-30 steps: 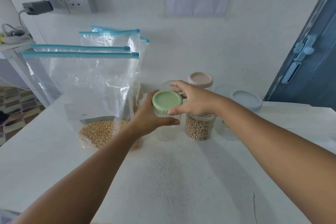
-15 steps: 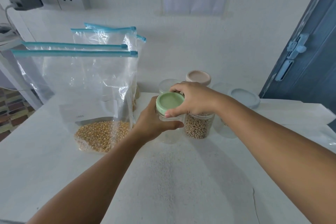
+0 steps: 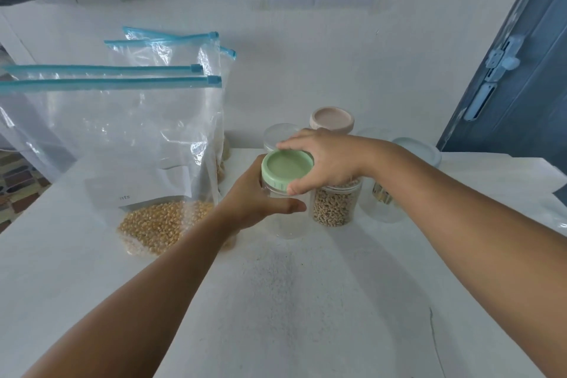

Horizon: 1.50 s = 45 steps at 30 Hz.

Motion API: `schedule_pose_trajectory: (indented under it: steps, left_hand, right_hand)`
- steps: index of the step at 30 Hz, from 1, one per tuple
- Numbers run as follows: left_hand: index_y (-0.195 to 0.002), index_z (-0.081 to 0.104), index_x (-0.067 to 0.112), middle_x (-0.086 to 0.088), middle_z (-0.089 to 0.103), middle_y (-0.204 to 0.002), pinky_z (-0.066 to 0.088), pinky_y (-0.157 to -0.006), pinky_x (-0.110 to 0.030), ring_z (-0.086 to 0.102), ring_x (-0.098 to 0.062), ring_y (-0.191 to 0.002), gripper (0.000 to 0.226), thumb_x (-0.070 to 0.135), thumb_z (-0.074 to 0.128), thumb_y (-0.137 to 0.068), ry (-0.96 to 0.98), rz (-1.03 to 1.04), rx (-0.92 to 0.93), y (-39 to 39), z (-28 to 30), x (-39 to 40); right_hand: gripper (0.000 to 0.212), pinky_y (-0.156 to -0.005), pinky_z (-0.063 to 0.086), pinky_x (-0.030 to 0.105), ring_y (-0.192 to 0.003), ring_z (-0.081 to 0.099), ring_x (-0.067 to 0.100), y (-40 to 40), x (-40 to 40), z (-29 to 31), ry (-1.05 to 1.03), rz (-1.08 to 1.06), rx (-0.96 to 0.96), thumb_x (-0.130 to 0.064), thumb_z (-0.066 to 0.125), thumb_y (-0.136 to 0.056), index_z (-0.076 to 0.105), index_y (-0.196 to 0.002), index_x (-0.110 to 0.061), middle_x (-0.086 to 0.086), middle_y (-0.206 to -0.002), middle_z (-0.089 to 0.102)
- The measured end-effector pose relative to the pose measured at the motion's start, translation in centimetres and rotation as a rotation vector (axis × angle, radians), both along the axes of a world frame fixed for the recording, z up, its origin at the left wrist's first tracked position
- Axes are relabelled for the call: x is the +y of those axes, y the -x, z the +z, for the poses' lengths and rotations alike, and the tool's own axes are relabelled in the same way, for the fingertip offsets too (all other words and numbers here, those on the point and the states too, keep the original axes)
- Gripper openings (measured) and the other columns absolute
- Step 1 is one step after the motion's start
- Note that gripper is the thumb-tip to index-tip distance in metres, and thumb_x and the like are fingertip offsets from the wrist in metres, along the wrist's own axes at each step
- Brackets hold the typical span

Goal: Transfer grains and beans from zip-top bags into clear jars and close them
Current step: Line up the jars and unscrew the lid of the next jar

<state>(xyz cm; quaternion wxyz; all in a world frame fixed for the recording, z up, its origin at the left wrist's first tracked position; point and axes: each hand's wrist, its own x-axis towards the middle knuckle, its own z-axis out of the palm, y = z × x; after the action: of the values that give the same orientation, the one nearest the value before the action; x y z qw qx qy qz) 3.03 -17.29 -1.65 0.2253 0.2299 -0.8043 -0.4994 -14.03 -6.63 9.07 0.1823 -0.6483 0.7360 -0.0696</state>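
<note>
A: What's changed with the clear plastic jar [image 3: 285,218] under its round green lid [image 3: 287,169]?

B: Little: it still stands on the white counter [image 3: 306,301]. Your left hand [image 3: 257,202] keeps its grip wrapped round the jar, your right hand [image 3: 325,159] clasping the lid, so I'd judge you're mid-unscrewing, with the corn-filled zip-top bag [image 3: 153,193] beside it waiting

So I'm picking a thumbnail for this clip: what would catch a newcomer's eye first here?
The green lid at centre, gripped by the right hand while the left hand holds the clear jar under it. Next, the big zip-top bag standing at the left with yellow kernels in its bottom. Just right of the hands stands a jar of grain.
</note>
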Motion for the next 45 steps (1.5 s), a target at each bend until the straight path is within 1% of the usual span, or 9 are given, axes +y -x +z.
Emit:
schedule_pose_trajectory:
  steps: [5,9,17,20,24,30,36,42,45]
  left_hand:
    - [-0.142,0.052,0.023,0.003,0.068,-0.127,0.055,-0.102,-0.041,0.067,-0.016,-0.12,0.092,0.032,0.101,-0.065,0.017,0.0,-0.012,0.2,0.2,0.5]
    - [-0.14,0.052,0.027,0.008,0.069,-0.125,0.053,-0.096,-0.028,0.067,-0.009,-0.118,0.091,0.028,0.102,-0.064,-0.029,0.046,-0.005,0.2,0.1,1.0]
    - [-0.14,0.05,0.027,0.01,0.068,-0.127,0.055,-0.102,-0.031,0.066,-0.006,-0.118,0.094,0.025,0.103,-0.062,-0.029,0.068,0.025,0.1,0.4,1.8]
    - [-0.146,0.041,0.019,0.007,0.062,-0.132,0.053,-0.093,-0.019,0.063,-0.002,-0.12,0.103,0.015,0.101,-0.061,-0.027,0.022,0.057,-0.1,0.8,1.6]
    - [-0.156,0.029,0.03,0.01,0.062,-0.136,0.054,-0.1,-0.025,0.064,-0.002,-0.122,0.128,0.03,0.105,-0.053,-0.071,-0.005,0.041,-0.7,2.0,0.4]
    - [-0.134,0.053,0.032,0.011,0.072,-0.118,0.058,-0.097,-0.035,0.069,-0.007,-0.111,0.092,0.028,0.104,-0.058,-0.007,-0.004,0.057,-0.3,1.9,0.3]
    - [-0.135,0.052,0.034,0.011,0.071,-0.117,0.059,-0.093,-0.034,0.069,-0.009,-0.111,0.096,0.043,0.101,-0.053,0.006,-0.013,0.072,-0.2,1.7,0.1]
    - [-0.135,0.053,0.027,0.011,0.07,-0.12,0.052,-0.087,-0.016,0.067,-0.003,-0.111,0.096,0.031,0.105,-0.055,-0.006,0.007,0.067,-0.2,1.4,0.2]
    - [-0.134,0.053,0.028,0.011,0.07,-0.118,0.051,-0.084,-0.013,0.068,-0.001,-0.109,0.091,0.025,0.104,-0.059,0.007,0.003,0.068,-0.3,1.4,0.3]
  right_hand:
    - [0.097,-0.112,0.039,0.046,-0.138,0.035,0.018,-1.1,0.4,-0.1,0.11,-0.066,0.055,-0.094,0.059,-0.067,0.047,-0.148,-0.042,-0.008,-0.14,0.043]
    - [0.088,-0.105,0.046,0.044,-0.128,0.045,0.019,-1.4,0.4,-0.6,0.206,-0.053,0.062,-0.08,0.071,-0.072,0.052,-0.146,-0.036,-0.007,-0.134,0.049]
    - [0.091,-0.122,0.027,0.046,-0.152,0.018,0.02,0.1,0.7,1.0,0.043,0.044,0.011,-0.065,0.073,-0.082,0.029,-0.158,-0.045,-0.009,-0.163,0.026]
    - [0.101,-0.11,0.042,0.042,-0.139,0.041,0.017,-1.1,0.9,0.9,0.096,-0.053,0.043,-0.084,0.069,-0.07,0.037,-0.153,-0.037,-0.008,-0.148,0.043]
    - [0.114,-0.104,0.048,0.035,-0.125,0.055,0.013,-1.6,0.8,0.6,0.136,-0.105,-0.101,-0.07,0.086,-0.065,0.025,-0.155,-0.036,-0.008,-0.145,0.053]
    - [0.109,-0.113,0.043,0.034,-0.136,0.049,0.009,-1.2,1.1,1.2,0.047,-0.072,-0.144,-0.052,0.089,-0.072,0.02,-0.157,-0.041,-0.017,-0.153,0.045]
    - [0.095,-0.108,0.044,0.043,-0.13,0.042,0.012,-1.8,0.4,0.5,0.063,-0.134,0.026,-0.085,0.072,-0.066,0.045,-0.145,-0.04,-0.014,-0.133,0.041]
    - [0.088,-0.114,0.038,0.032,-0.137,0.041,0.007,-1.3,0.6,0.7,0.097,0.017,-0.019,-0.051,0.083,-0.076,0.043,-0.153,-0.04,-0.017,-0.144,0.046]
    - [0.09,-0.117,0.036,0.039,-0.142,0.035,0.01,-0.9,0.8,0.9,0.056,-0.032,-0.025,-0.064,0.079,-0.076,0.037,-0.153,-0.043,-0.012,-0.151,0.039]
